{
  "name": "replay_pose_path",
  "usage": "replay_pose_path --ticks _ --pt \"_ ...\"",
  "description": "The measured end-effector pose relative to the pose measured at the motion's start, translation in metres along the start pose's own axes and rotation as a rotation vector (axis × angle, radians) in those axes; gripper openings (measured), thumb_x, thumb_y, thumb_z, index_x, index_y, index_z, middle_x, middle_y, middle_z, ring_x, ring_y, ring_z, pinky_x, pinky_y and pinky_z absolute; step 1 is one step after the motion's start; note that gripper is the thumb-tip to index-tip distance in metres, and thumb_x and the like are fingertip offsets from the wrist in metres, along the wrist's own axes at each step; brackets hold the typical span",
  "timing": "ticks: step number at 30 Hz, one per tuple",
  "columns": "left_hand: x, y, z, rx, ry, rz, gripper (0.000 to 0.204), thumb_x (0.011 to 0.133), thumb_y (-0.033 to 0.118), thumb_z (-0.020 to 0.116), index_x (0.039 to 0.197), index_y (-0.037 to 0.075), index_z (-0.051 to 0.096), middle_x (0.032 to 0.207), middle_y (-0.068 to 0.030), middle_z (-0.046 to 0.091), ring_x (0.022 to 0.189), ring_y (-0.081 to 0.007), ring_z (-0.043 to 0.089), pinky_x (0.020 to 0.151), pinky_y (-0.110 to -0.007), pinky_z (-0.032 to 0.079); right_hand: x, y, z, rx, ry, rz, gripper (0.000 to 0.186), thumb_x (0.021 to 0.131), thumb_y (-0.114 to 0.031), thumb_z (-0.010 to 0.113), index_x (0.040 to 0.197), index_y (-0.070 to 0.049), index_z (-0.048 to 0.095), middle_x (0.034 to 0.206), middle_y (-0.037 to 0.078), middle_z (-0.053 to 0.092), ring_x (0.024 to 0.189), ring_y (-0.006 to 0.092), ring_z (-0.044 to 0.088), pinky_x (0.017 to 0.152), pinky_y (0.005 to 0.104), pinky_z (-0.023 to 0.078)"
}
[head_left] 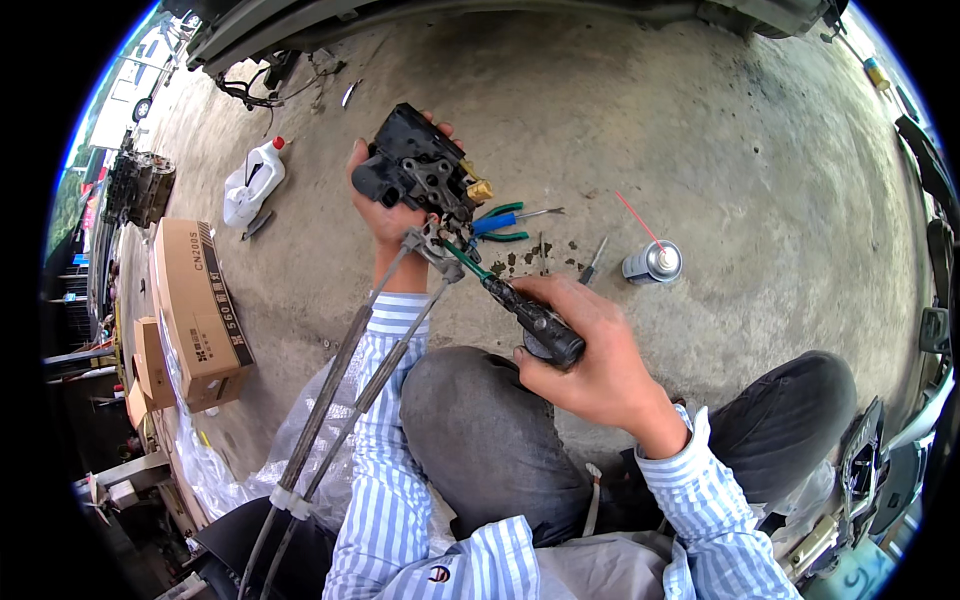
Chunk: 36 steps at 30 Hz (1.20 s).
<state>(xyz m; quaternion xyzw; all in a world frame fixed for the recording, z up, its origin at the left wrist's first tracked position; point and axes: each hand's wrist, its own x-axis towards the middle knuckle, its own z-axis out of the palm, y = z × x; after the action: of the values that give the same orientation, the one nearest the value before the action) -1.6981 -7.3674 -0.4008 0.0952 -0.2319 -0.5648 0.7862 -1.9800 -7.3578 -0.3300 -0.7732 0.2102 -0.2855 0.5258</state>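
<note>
My left hand (388, 215) is closed around a black car door latch (415, 160) with a metal mechanism and a yellowish piece at its right edge. Two sheathed cables (345, 385) run from the lower end of the latch down past my left forearm. In my right hand (590, 350) is a screwdriver (535, 325) with a worn black handle and a green shaft. Its tip reaches the metal part where the cables join the latch; the exact contact point is hidden. Just beyond lie green-handled pliers (505, 236) and a blue-handled screwdriver (500, 222) on the concrete.
A spray can (655, 262) with a red straw stands at the right, near another screwdriver (596, 258). Leftward are a white jug (253, 185) with a red cap, cardboard boxes (195, 310) and clear plastic wrap (285, 455). Car parts (870, 460) line the right edge.
</note>
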Motion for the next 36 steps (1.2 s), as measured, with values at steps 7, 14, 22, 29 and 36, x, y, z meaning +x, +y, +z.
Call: replay_pose_path --ticks 7,14,22,29,36 --pt "-0.002 0.001 -0.004 0.005 0.029 0.003 0.067 0.1 0.05 0.039 0.136 -0.006 0.05 0.124 -0.0263 0.06 0.112 -0.0426 0.061 0.1 -0.05 0.051 -0.001 0.003 0.002 0.048 0.008 0.042 0.048 0.072 -0.009 0.07 0.118 0.0 0.061 0.099 0.02 0.064 0.09 0.0395 0.065 0.077 0.0435 0.052" --pt "-0.003 -0.006 -0.002 -0.014 0.099 0.035 0.066 0.1 0.049 0.038 0.134 -0.006 0.051 0.121 -0.0241 0.061 0.111 -0.04 0.061 0.1 -0.049 0.051 -0.003 0.007 -0.01 0.133 -0.066 0.256 0.05 0.076 -0.009 0.072 0.122 0.005 0.058 0.108 0.013 0.069 0.096 0.0175 0.063 0.088 0.0328 0.05" --pt "0.002 -0.002 -0.027 0.032 0.176 -0.002 0.064 0.1 0.049 0.033 0.128 -0.004 0.056 0.117 -0.0227 0.064 0.105 -0.0377 0.062 0.095 -0.047 0.052 -0.007 0.051 -0.056 0.225 0.637 0.235 0.053 0.088 -0.012 0.073 0.135 0.005 0.054 0.12 0.009 0.069 0.107 0.0132 0.061 0.094 0.0271 0.048" --pt "0.002 0.019 -0.066 0.06 0.476 0.086 0.063 0.1 0.051 0.035 0.123 -0.002 0.058 0.116 -0.0223 0.064 0.105 -0.0371 0.063 0.095 -0.051 0.052 -0.034 0.195 -0.138 -0.382 0.99 0.377 0.059 0.088 -0.012 0.07 0.143 0.0 0.051 0.127 0.012 0.067 0.111 0.0199 0.064 0.097 0.0338 0.048" --pt "-0.001 0.04 -0.076 0.132 0.79 0.17 0.053 0.096 0.047 0.042 0.115 0.001 0.06 0.114 -0.0211 0.066 0.105 -0.0366 0.064 0.095 -0.052 0.053 -0.089 0.294 -0.129 -0.411 0.956 0.662 0.067 0.079 -0.014 0.074 0.141 -0.002 0.052 0.116 0.022 0.069 0.104 0.0335 0.067 0.093 0.0417 0.05"
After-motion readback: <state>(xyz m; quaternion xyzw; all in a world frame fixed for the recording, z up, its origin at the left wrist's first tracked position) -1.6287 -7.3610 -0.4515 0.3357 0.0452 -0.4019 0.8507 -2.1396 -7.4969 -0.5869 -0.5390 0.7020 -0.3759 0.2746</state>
